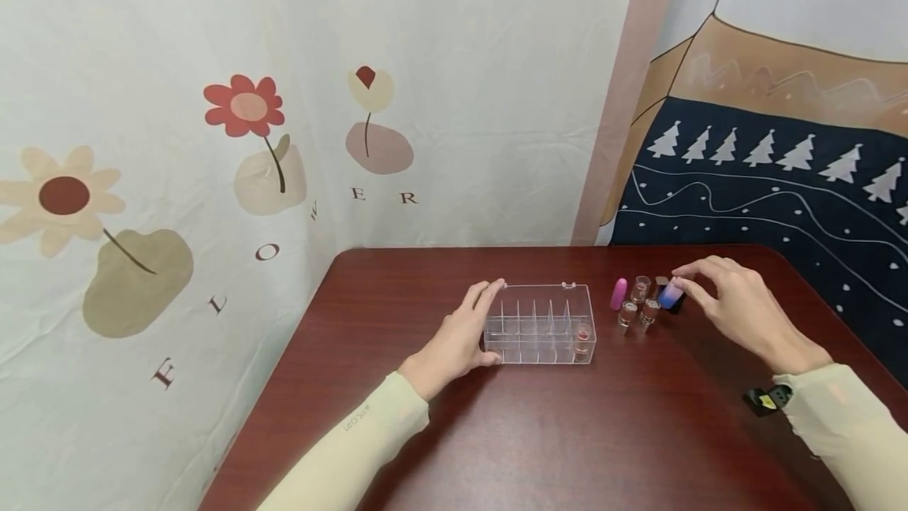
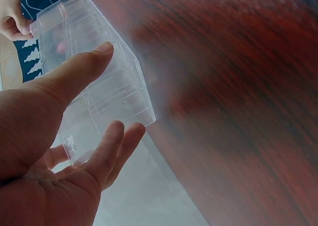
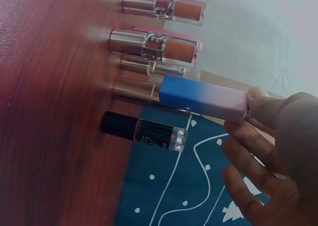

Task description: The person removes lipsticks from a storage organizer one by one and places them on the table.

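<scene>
My left hand [image 1: 452,339] holds the left end of a clear divided plastic box [image 1: 539,362], thumb at the near side and fingers at the far side. A clear-capped lipstick tube [image 1: 582,343] stands in its near right compartment. Right of the box, my right hand [image 1: 741,310] pinches the pink end of a blue-and-pink lipstick tube [image 3: 203,98] between thumb and fingers. Close by stand several clear-capped tubes [image 3: 181,51], a bright pink tube [image 1: 619,293] and a black tube [image 3: 141,130]. Whether the pinched tube touches the table, I cannot tell.
The dark red wooden table [image 1: 546,432] carries everything. Behind it hangs a pale flower-printed cloth [image 1: 482,101]. A dark blue cloth with white trees [image 1: 766,188] hangs at the right, beyond the table's edge.
</scene>
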`<state>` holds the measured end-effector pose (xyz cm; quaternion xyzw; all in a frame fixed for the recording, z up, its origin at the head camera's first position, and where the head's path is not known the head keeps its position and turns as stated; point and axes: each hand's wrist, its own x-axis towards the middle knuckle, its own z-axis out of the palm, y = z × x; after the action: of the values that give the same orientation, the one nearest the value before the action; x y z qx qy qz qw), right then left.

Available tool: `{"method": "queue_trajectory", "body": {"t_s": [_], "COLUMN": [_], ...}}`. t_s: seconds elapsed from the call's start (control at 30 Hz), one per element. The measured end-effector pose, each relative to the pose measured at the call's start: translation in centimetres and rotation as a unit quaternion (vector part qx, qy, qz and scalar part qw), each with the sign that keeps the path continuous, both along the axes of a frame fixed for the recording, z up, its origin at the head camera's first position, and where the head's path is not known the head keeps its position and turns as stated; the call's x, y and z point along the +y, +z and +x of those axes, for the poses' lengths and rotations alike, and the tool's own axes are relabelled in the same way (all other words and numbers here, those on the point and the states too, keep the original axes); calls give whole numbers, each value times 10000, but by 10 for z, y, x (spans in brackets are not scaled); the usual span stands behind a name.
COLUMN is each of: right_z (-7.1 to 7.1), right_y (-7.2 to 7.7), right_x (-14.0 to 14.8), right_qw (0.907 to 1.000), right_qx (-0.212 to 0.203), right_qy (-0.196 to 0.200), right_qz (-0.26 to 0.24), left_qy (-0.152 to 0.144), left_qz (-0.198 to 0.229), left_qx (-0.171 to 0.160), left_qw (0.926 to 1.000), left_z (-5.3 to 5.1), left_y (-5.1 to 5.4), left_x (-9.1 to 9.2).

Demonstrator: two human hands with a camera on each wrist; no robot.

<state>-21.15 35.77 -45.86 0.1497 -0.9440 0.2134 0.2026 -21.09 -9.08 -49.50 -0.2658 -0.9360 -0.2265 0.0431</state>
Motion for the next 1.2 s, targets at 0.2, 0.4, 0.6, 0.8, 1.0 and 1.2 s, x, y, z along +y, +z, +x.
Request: {"method": "queue_trajectory", "body": {"t_s": [0.2,0.4,0.6,0.8,1.0,1.2], "right_z": [-3,-5,-5,-6,-6,-8], "right_y": [-5,-8,-12,-16,-18,-21], "right_x": [1,2,2,3,4,6], "right_qw": [10000,9999,9998,9993,9987,9983], "right_qx": [-47,-42,-158,-320,-414,-398], "right_qy": [23,67,75,133,222,323], "right_qz": [48,88,100,144,205,289], "left_qy": [-2,-40,-54,-49,-8,0], "left_qz": [-25,11,33,24,32,38], "left_qx": [14,46,16,-16,-66,-22], "left_qw": [10000,10000,10000,10000,10000,10000], "left_z": [0,-1,-1,0,0,1], "left_y": [0,-1,0,0,-1,-1], "left_x": [0,0,0,1,1,1]}}
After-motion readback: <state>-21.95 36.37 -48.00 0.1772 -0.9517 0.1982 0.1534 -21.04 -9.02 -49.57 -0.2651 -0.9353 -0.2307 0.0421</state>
